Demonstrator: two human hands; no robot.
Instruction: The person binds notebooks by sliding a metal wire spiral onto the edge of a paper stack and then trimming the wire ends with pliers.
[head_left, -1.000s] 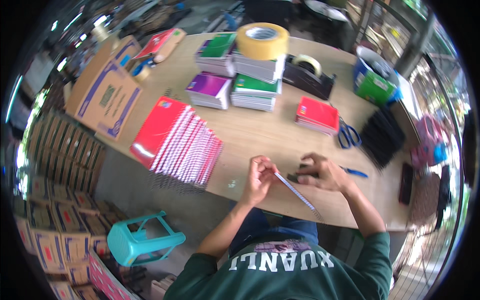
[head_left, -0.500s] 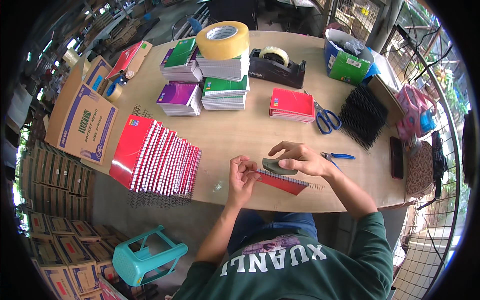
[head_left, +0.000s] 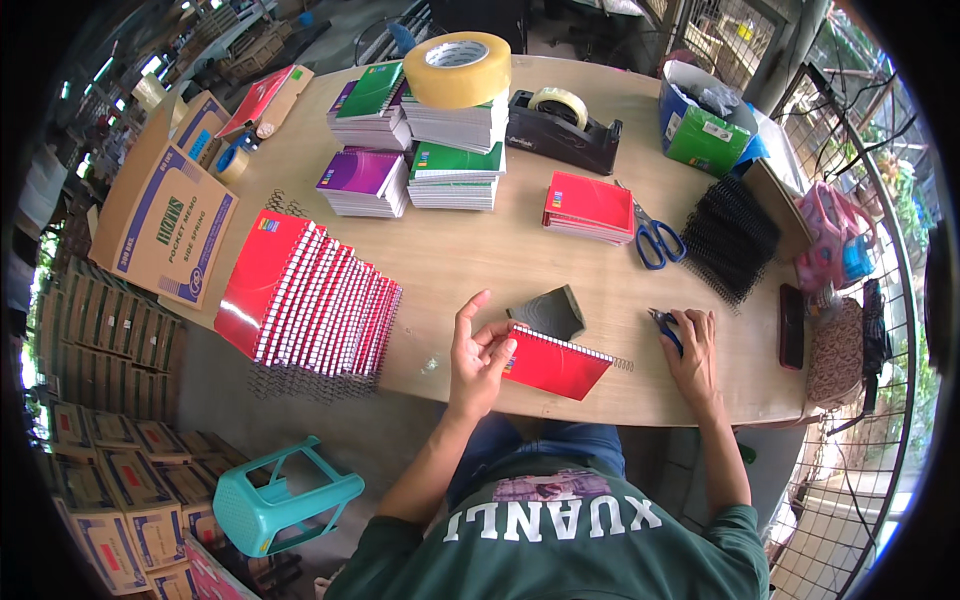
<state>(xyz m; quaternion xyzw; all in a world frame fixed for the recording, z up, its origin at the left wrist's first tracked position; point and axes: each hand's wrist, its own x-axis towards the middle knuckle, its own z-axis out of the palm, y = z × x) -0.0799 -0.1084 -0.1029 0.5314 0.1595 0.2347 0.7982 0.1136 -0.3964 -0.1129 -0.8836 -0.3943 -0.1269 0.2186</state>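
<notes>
My left hand [head_left: 478,362] pinches the left end of a red spiral notebook [head_left: 558,364] between thumb and fingers, tilted above the near table edge. White page edges show along its top, and a loose coil end [head_left: 623,364] sticks out past its right corner. Just behind it a dark grey-green wedge-shaped block [head_left: 550,314] rests on the table. Farther right, my right hand [head_left: 692,360] lies over blue-handled pliers [head_left: 662,322], its fingers curving across the handles and hiding part of them. The jaws point away to the left.
A fanned stack of red notebooks [head_left: 310,300] is at left, with notebook piles [head_left: 362,182] behind. A tape dispenser [head_left: 565,135], small red notebooks [head_left: 590,205], scissors [head_left: 658,240], black coils [head_left: 735,240] and a phone [head_left: 791,325] surround the work area. A teal stool [head_left: 285,495] stands below left.
My right hand has let go of the grey-green block, now on the table, and moved right onto the pliers. The notebook in my left hand has tipped to show more of its red cover.
</notes>
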